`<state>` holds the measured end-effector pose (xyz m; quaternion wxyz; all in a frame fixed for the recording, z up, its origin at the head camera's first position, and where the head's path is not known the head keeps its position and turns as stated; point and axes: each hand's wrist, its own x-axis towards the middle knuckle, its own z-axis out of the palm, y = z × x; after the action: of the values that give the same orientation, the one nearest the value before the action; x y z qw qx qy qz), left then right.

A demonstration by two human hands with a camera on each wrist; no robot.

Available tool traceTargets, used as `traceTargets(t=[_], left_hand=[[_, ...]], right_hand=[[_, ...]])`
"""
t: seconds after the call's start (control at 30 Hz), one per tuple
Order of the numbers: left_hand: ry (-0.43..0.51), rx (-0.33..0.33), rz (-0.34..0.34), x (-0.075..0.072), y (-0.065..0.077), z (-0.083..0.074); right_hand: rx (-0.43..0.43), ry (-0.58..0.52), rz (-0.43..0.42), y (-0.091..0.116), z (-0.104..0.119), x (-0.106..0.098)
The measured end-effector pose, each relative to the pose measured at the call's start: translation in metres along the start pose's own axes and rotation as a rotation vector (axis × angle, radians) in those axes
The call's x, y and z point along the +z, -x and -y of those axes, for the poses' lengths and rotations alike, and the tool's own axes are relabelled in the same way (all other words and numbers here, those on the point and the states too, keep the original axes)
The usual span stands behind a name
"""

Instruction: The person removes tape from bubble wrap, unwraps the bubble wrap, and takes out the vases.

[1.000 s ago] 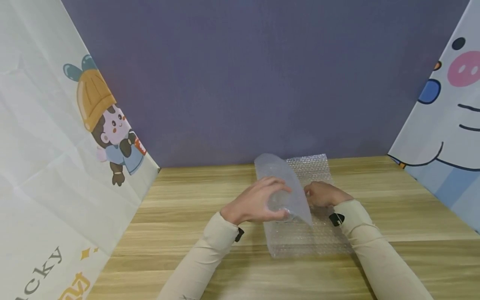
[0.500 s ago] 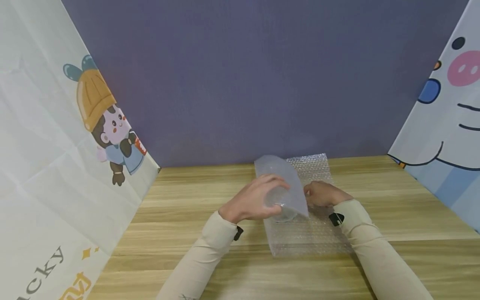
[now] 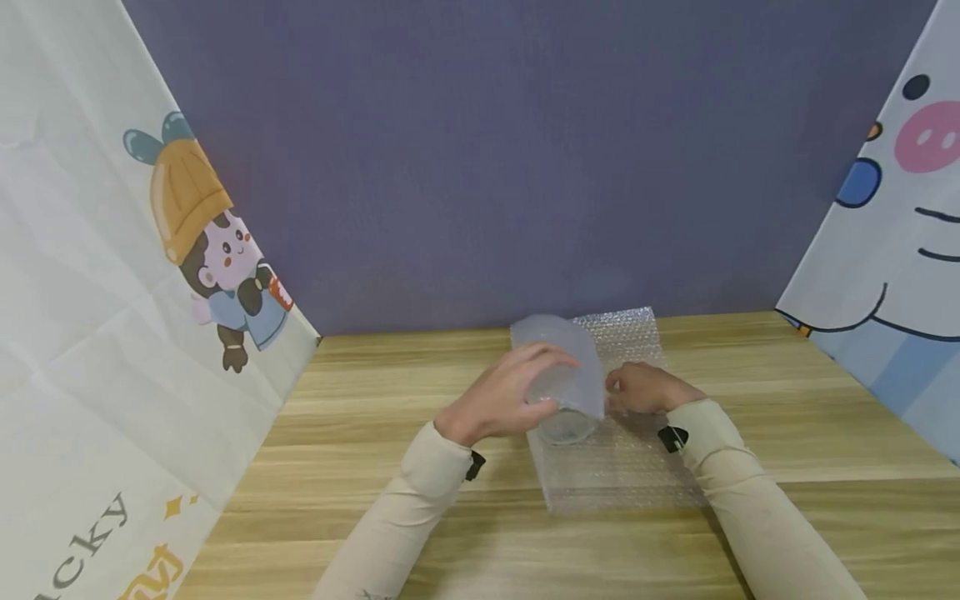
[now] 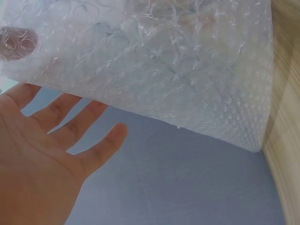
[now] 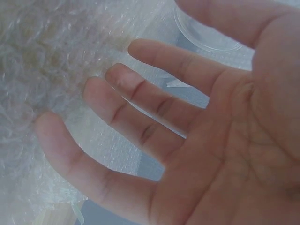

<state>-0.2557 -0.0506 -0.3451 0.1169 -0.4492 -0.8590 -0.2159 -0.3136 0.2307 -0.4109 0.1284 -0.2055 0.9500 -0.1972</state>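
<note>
Bubble wrap (image 3: 637,467) lies on the table, with a curved flap (image 3: 581,350) raised at its left side. Under the flap's near end sits a clear round object (image 3: 567,427) with a circular rim, most of it covered. My left hand (image 3: 502,396) arches at the flap's left side, thumb and fingers apart. In the left wrist view, its spread fingers reach behind the edge of the wrap (image 4: 178,79). My right hand (image 3: 648,387) rests over the sheet just right of the flap. The right wrist view shows its slightly bent fingers (image 5: 126,101) against the wrap.
The wood-grain table (image 3: 360,467) stretches out on both sides of the wrap. A dark purple-grey panel (image 3: 465,167) stands behind it. Printed white sheets flank the table, a child figure (image 3: 225,258) on the left one and a pig snout (image 3: 926,137) on the right.
The flap has come down, and its near corner has drawn left and away, showing more of the clear round object. My left hand has shifted slightly left; my right hand has stayed put.
</note>
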Motion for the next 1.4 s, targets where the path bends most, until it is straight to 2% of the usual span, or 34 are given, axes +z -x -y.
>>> traceTargets(t=[0.23, 0.53, 1.1, 1.27, 1.4], left_hand=[[0.013, -0.004, -0.035, -0.003, 0.000, 0.002], [0.012, -0.043, -0.064, -0.008, 0.003, 0.002], [0.092, -0.079, -0.173, -0.015, 0.005, 0.001], [0.089, -0.072, -0.185, -0.016, 0.005, 0.002], [0.062, -0.081, -0.184, -0.018, 0.005, 0.002]], right_hand=[[-0.004, 0.006, -0.001, 0.001, 0.001, -0.001], [-0.022, 0.012, -0.020, 0.001, 0.000, 0.001], [-0.037, 0.011, -0.024, 0.005, 0.002, 0.000], [-0.056, 0.005, -0.026, 0.006, 0.003, -0.001], [-0.039, 0.003, -0.020, 0.006, 0.002, -0.001]])
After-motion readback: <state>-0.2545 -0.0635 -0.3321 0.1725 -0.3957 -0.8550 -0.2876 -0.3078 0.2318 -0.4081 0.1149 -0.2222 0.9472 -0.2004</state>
